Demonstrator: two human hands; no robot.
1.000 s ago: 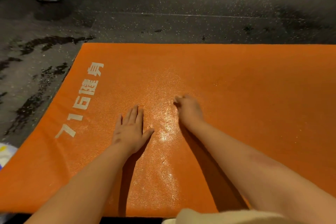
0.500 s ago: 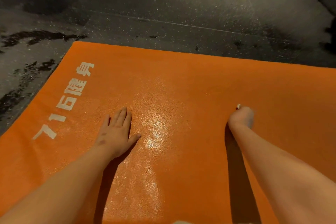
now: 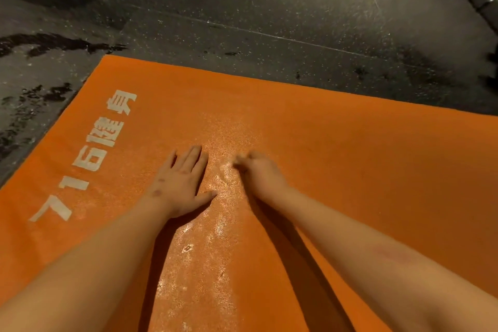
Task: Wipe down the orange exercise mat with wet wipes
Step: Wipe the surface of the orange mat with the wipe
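The right hand [image 3: 261,172] has slid back from far out on the right and is now just beside the left hand [image 3: 183,183]. So it is rubbing side to side, and the wiping is going on. Its fingers are curled, but it is blurry, so I cannot tell if a wipe is under them. The left hand lies flat with straight fingers on the orange mat [image 3: 363,170], which is under both hands. Between them the bumpy mat shines wet. Beyond is dark speckled floor [image 3: 242,8].

A dark, speckled floor [image 3: 269,8] with darker wet-looking patches [image 3: 40,43] at the left. An orange exercise mat [image 3: 350,156] lies flat on it, white lettering [image 3: 89,153] along its left edge.
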